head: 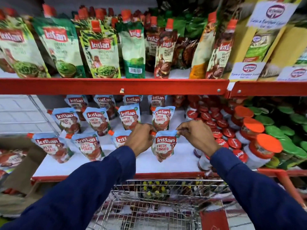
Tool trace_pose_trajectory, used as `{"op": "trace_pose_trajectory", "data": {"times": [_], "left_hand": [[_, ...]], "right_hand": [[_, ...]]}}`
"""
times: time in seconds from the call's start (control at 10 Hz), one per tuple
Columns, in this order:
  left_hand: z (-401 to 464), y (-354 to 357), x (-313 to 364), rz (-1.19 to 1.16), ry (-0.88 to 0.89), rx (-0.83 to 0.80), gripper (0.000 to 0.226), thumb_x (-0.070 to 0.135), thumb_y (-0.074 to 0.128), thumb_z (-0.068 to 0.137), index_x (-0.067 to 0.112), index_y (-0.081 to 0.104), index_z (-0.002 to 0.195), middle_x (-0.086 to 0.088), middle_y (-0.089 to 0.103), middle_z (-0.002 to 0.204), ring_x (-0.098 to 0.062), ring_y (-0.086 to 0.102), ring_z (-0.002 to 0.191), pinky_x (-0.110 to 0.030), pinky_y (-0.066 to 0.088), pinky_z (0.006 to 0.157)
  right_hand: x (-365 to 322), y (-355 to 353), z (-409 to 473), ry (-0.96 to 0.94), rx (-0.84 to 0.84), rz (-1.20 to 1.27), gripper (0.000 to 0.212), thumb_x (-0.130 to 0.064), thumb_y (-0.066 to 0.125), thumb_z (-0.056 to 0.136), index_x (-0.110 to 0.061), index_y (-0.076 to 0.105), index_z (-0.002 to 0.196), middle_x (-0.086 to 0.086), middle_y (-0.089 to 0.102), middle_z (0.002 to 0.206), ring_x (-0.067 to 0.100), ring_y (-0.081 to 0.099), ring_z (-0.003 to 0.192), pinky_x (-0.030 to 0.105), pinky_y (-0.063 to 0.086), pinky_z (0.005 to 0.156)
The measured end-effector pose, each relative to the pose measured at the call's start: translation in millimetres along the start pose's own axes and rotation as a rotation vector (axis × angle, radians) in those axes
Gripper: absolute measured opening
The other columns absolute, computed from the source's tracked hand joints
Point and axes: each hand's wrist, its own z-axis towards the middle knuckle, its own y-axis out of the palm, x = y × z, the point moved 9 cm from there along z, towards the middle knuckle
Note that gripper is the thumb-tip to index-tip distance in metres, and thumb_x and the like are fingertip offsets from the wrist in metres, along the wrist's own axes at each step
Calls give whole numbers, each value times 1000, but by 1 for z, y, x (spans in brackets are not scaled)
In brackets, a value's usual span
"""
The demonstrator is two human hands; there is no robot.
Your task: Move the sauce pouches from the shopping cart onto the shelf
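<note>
A light-blue tomato sauce pouch (164, 146) stands upright at the front of the white lower shelf (181, 163). My left hand (141, 138) pinches its orange cap at the top left corner. My right hand (197, 135) pinches its top right corner. Several matching pouches (98, 120) stand in rows to the left and behind it. Another pouch (118, 140) is partly hidden behind my left hand. The wire shopping cart (159, 205) sits below the shelf edge between my forearms; what lies in it is blurred.
Red-lidded jars (221, 130) and orange- and green-capped jars (259, 143) crowd the shelf right of the pouch. The upper red-edged shelf (116, 86) carries green and brown chutney pouches (103, 50). A cardboard box (13, 163) sits at the left.
</note>
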Motion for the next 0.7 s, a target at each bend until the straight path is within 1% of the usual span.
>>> {"op": "trace_pose_trajectory", "data": {"times": [0.1,0.2,0.3,0.4,0.5,0.6,0.7], "left_hand": [[8,7,-3,8,-20,-9,16,4,67,85,9,74,99,-12,76,97,-31,69,88,-32,52,71],[12,12,-5,24,-27,3,17,5,65,88,8,73,103,-14,75,100,-32,65,94,-29,45,70],[13,14,-3,36,-40,-1,24,1,61,89,8,71,109,-15,73,107,-34,60,102,-28,41,74],[17,16,-4,42,-37,-2,27,-2,59,89,9,71,111,-16,72,109,-35,59,105,-29,40,76],[16,18,-4,59,-29,-44,32,-5,58,89,10,69,116,-15,71,113,-36,58,107,-28,39,77],[13,16,-1,45,35,-64,35,-2,57,91,13,66,121,-13,70,115,-34,60,105,-29,42,77],[5,0,5,92,111,2,39,11,64,91,17,58,129,-9,64,130,-29,60,112,-36,54,88]], "right_hand": [[7,10,8,20,-19,-3,10,-28,69,88,-28,77,94,-6,78,94,22,69,90,30,44,66],[11,17,11,14,-25,-11,11,-28,69,89,-28,77,96,-4,78,95,23,69,91,33,48,69],[13,20,14,14,-7,-24,12,-26,68,90,-28,77,97,-4,78,97,25,69,91,33,48,69],[17,20,17,23,4,-24,12,-25,68,89,-29,77,97,-6,78,98,24,70,91,35,51,71],[16,25,18,19,-11,-28,12,-25,67,90,-27,76,98,-5,78,98,24,70,90,34,52,71],[10,26,17,7,3,-26,18,-24,65,91,-27,73,107,-3,76,108,24,69,98,35,53,76],[14,13,-3,29,133,6,37,-26,67,89,-25,63,125,0,69,125,25,64,111,36,52,87]]}}
